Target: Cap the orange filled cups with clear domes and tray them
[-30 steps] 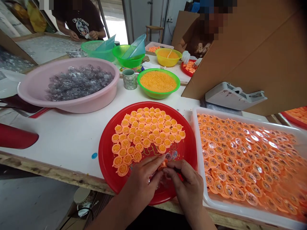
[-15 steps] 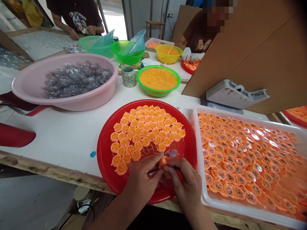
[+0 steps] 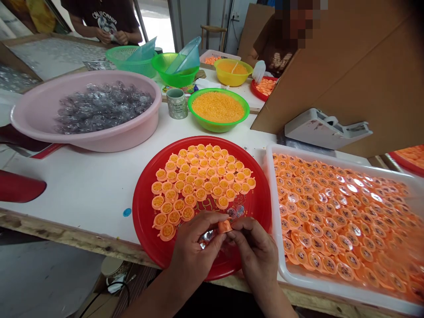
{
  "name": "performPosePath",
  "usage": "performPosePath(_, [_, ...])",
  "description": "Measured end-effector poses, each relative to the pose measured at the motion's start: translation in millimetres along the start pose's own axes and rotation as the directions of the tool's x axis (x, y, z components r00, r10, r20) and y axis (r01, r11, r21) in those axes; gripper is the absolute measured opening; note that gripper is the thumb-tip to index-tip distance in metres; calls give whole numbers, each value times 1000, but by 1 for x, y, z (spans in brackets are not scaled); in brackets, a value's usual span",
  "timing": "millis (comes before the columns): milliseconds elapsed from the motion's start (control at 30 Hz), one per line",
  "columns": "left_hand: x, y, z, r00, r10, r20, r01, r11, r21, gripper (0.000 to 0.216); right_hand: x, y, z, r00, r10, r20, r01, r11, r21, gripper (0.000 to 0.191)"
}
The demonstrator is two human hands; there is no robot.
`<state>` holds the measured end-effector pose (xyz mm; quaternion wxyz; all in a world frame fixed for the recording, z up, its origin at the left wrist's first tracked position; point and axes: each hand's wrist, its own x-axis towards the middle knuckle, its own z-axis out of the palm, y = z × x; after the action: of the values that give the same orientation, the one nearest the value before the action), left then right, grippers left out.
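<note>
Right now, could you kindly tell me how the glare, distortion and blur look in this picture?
In the head view, glare streaks across the shiny pieces in the white tray; the wide lens bows the table edge; and the tray's lower right corner looks soft and smeared.

This is a small hand-assembly workshop. A long white-topped workbench (image 3: 82, 190) with a rough wooden edge holds batches of small parts: orange plastic caps (image 3: 331, 221) packed into a white plastic tray (image 3: 272, 198), and clear capsules (image 3: 102, 108) heaped in a pink basin (image 3: 96, 143). A cardboard partition (image 3: 334, 75) stands on the bench, with a gloved worker (image 3: 274, 48) beyond it. Another worker (image 3: 102, 17) handles parts at a far table (image 3: 49, 51). The floor (image 3: 43, 274) is bare grey.
</note>
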<state>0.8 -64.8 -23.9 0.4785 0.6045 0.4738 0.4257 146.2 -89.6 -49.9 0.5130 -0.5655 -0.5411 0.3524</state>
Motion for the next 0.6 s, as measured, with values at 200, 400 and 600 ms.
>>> performPosePath(200, [-1, -10, -1, 999, 25, -33, -25, 1000, 2, 30, 0, 3, 4, 1000, 27, -12, -27, 1000, 5, 4])
performPosePath(400, [-11, -17, -6, 988, 133, -75, -119, 980, 161, 34, -10, 1, 13, 993, -37, 116, 46, 996, -78, 18])
performPosePath(600, [1, -22, -14, 993, 91, 76, -107, 961, 253, 31, -10, 8, 15, 996, -7, 92, 16, 995, -97, 11])
